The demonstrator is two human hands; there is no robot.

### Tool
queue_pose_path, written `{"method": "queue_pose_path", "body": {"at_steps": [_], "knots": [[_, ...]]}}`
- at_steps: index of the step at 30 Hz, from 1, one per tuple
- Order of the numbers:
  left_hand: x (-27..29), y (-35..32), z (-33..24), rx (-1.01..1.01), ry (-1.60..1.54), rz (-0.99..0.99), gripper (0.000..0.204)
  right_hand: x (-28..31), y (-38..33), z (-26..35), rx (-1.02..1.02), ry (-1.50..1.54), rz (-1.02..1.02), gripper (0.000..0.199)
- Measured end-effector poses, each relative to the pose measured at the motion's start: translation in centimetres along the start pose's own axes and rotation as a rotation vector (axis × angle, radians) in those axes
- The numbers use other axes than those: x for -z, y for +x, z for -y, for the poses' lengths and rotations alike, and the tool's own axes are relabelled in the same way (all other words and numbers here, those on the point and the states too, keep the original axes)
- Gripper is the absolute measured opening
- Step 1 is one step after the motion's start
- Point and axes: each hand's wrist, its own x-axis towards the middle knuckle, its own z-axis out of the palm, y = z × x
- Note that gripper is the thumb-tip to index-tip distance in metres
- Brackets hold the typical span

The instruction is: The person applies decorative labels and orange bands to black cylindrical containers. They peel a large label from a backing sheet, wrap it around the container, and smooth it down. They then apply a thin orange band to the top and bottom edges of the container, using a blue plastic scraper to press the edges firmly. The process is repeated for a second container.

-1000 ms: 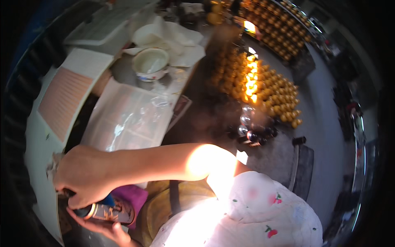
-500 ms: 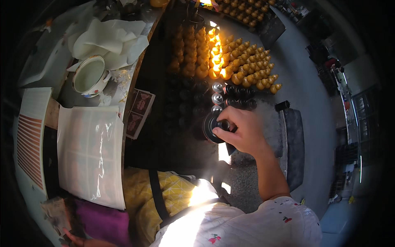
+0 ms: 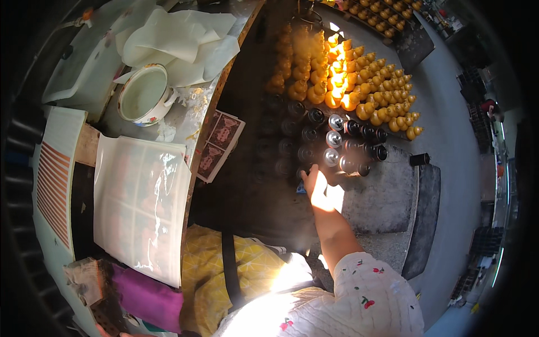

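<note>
"See that? The worker's right hand (image 3: 319, 184) has gone farther out. Half a second ago it gripped a black, round-lidded can nearer the body."

"Take me across from the left."

"At nine o'clock, a white sheet with copper-brown stripes (image 3: 54, 191). At eight, a worn, brownish, boxy block (image 3: 85, 281). The left hand (image 3: 103, 330) barely shows at half past seven, just a bit of finger, so I can't tell whether it holds anything."

"And beside that?"

"Glossy, translucent, flat sheets (image 3: 140, 208) toward half past eight, a white round bowl with a coloured rim (image 3: 141, 96) at ten, and a purple cloth (image 3: 149, 300) at half past seven."

"Now the right hand?"

"Near the middle, a little toward three. Its fingers are close together, right at a black, round-topped can (image 3: 301, 173) in deep shadow. I can't tell whether they grip it."

"What's around that can?"

"Rows of dark cylindrical cans (image 3: 352, 128), some tops flashing silver in the sun. Past them, at one o'clock, glossy yellow gourd-shaped pieces (image 3: 387, 92). At three, a lone black cylinder (image 3: 419, 159)."
</note>
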Motion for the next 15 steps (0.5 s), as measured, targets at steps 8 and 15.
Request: {"method": "queue_pose_path", "body": {"at_steps": [8,15], "knots": [[1.1,-1.5,-1.7,0.024,0.132,0.017,0.076,3.7,1.8,1.2,0.243,-0.188,0.073,0.044],[2.2,-2.8,-0.1,0.209,0.240,0.046,0.073,1.1,3.1,6.7,0.588,-0.051,0.050,0.049]]}}
